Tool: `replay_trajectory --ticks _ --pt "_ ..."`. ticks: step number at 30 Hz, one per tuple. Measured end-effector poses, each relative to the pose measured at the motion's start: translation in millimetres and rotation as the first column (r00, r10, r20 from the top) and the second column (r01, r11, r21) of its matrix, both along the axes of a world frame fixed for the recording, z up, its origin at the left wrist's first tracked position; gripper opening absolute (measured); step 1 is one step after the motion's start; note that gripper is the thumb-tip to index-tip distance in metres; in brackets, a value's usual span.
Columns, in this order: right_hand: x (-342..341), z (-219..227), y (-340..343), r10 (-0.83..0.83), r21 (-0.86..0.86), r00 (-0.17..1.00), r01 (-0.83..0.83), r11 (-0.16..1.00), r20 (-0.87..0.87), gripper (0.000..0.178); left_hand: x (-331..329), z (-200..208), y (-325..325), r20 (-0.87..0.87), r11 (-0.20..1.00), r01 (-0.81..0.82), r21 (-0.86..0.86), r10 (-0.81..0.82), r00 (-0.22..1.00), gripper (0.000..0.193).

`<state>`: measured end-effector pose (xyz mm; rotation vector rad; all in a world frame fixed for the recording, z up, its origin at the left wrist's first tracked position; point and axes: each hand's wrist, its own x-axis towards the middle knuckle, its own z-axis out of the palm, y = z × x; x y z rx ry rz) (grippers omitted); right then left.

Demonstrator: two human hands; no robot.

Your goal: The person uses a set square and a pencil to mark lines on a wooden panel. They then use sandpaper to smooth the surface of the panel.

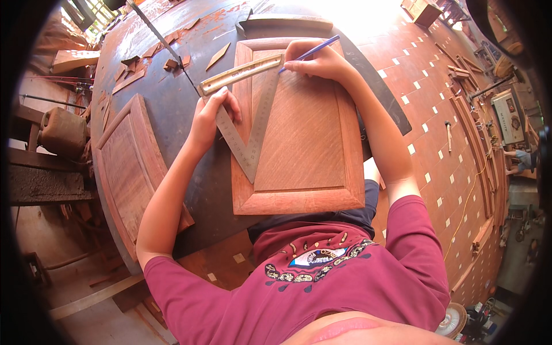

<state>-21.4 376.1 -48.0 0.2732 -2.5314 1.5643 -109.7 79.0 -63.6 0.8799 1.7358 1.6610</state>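
A framed wooden panel door (305, 132) lies before me, its near end reaching past the table edge. Across its left side rests a metal triangular set square (261, 123) with a brass-coloured thick edge (241, 73). My left hand (211, 115) grips the square's left corner, thumb near the thick edge and fingers curled round. In my right hand (319, 62) is a blue pen (316, 48), held in a writing grip. Its tip is close to the square's right side, near the panel's far end; whether it touches the wood I cannot tell.
A second wooden panel door (129, 167) lies at the left of the dark table (198, 198). Wood offcuts (138, 75) and a thin bar (164, 43) are at the far left. A wooden strip (287, 23) sits beyond the panel. On the tiled floor lies a hammer (449, 136).
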Motion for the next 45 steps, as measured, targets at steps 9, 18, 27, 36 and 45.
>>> replay_trajectory --ticks 9,18,27,36,45 --pt "-2 -4 1 -0.003 0.011 0.998 0.003 1.000 -0.060 0.011 -1 -3 0 0.038 1.000 0.008 0.024 -0.009 0.999 0.045" --pt "-4 -5 -1 -0.050 0.012 0.999 0.049 0.999 0.002 0.012 0 -1 0 0.025 0.999 -0.001 0.032 0.000 1.000 0.046" --pt "-3 -7 0 -0.041 0.015 0.998 0.041 0.999 -0.045 0.011 -1 -1 1 0.024 0.999 0.001 0.033 -0.002 1.000 0.046" --pt "-5 -7 0 -0.030 0.017 0.999 0.030 0.999 -0.032 0.011 -2 -4 0 0.027 0.999 0.010 0.035 -0.011 1.000 0.045" --pt "-5 -9 0 -0.047 0.034 0.997 0.049 0.998 -0.053 0.012 -2 -2 0 0.018 1.000 0.015 0.019 -0.015 1.000 0.045"
